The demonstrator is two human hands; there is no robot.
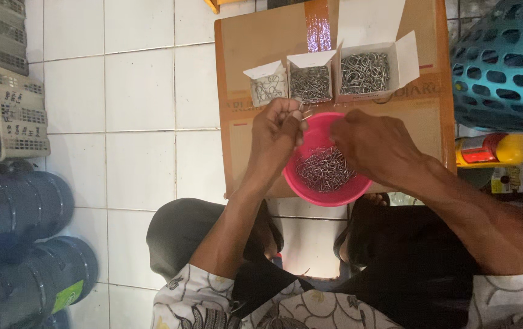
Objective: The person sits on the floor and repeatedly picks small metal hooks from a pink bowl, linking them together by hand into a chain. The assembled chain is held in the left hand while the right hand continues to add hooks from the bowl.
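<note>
A pink bowl (310, 186) full of thin metal wire hooks (325, 170) sits on a flat cardboard box (255, 42). My left hand (278, 131) hovers over the bowl's left rim, its fingers pinched on a few hooks. My right hand (374, 145) reaches into the bowl from the right, fingers down among the hooks; what it holds is hidden. Behind the bowl stand three small open white cartons: a small one (267, 87), a middle one (310, 82) and a larger one (365, 73), each holding metal hooks.
The cardboard lies on a white tiled floor (133, 122). A blue plastic basket (505, 61) and a red-and-yellow bottle (496, 149) are at the right. Grey crates (5, 103) and dark drums (24, 244) line the left. My knees in dark trousers are below.
</note>
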